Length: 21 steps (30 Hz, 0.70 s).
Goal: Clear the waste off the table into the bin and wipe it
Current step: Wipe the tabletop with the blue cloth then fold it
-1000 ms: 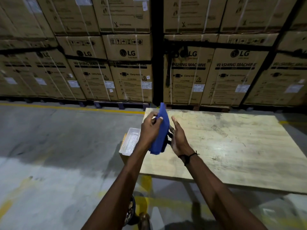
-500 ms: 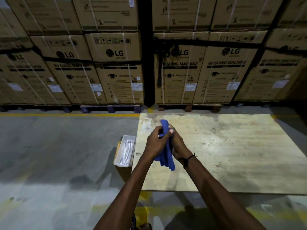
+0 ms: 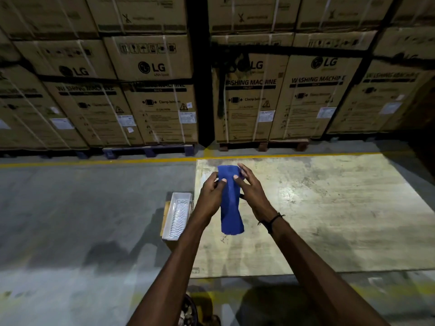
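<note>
- Cloth (image 3: 230, 203), blue and folded into a long strip, is held up in the air above the left part of the table (image 3: 329, 208).
- Table top is pale wood, flat, with dark smudges and scuff marks on it.
- Floor (image 3: 82, 208) around the table is grey concrete, with a yellow line (image 3: 94, 163) painted across it behind the table.
- Big brown boxes (image 3: 153, 90) stand in tall stacks behind the line. They say "LG" and "WASHING MACHINE", and they sit on pallets.
- A white tray (image 3: 177, 214) with wavy lines inside sits on a brown box just beside the table's left edge.
- The cloth's long side runs from far to near. Its top end points away toward the boxes, and its bottom end hangs down loose toward the person.
- The left hand (image 3: 210, 196) pinches the upper left edge of the cloth, thumb on the front and fingers curled behind.
- The right hand (image 3: 250, 190) pinches the upper right edge with thumb and finger, while its other fingers are spread out straight.
- A dark band (image 3: 270, 221) goes around the right wrist.
</note>
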Each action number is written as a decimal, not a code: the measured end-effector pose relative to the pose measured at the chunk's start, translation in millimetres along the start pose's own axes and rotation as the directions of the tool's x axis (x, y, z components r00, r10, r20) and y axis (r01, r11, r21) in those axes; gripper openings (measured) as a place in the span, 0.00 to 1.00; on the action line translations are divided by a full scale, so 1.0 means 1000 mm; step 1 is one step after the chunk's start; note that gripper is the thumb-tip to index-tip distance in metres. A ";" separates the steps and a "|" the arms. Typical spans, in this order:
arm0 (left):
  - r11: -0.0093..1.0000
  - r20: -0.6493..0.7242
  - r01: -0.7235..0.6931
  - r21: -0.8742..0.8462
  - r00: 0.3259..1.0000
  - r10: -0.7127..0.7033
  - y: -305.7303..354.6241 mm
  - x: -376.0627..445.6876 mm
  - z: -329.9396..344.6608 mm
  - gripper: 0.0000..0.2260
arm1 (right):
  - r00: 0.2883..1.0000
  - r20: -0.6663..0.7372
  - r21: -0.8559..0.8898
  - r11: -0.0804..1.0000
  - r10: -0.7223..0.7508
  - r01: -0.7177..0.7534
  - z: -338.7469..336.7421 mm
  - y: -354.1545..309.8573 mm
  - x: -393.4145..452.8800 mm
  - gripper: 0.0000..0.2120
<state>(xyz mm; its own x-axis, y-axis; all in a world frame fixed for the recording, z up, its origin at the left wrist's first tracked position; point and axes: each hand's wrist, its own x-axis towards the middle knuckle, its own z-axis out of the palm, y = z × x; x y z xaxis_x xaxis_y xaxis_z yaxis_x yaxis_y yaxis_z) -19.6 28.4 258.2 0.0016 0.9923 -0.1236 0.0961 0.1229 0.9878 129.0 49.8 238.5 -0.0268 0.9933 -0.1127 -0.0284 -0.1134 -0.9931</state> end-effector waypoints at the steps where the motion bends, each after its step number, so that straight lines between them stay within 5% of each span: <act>1: 1.000 0.004 -0.007 0.008 1.000 0.007 -0.001 0.003 -0.002 0.12 | 1.000 0.012 -0.021 1.000 -0.005 0.006 -0.003 -0.001 0.004 0.23; 6: 0.999 0.011 -0.005 0.044 1.000 0.005 0.001 0.011 -0.005 0.12 | 0.997 0.070 -0.198 0.979 -0.045 0.058 -0.023 -0.003 0.026 0.26; 11: 0.998 -0.020 0.010 0.064 1.000 -0.009 -0.009 0.018 -0.004 0.10 | 0.975 0.206 -0.374 0.914 -0.080 0.154 -0.054 0.006 0.036 0.17; 21: 0.981 -0.241 0.163 0.104 0.961 -0.134 -0.065 0.016 0.016 0.04 | 0.900 0.408 -0.443 0.895 0.155 0.046 -0.114 0.052 0.071 0.03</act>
<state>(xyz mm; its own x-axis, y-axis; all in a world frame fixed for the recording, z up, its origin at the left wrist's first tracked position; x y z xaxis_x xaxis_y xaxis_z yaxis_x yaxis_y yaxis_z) -9.5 35.8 190.2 -0.2515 0.9406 -0.2280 0.1980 0.2806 0.9392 239.7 117.5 174.8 -0.4360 0.8665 -0.2430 0.4163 -0.0452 -0.9081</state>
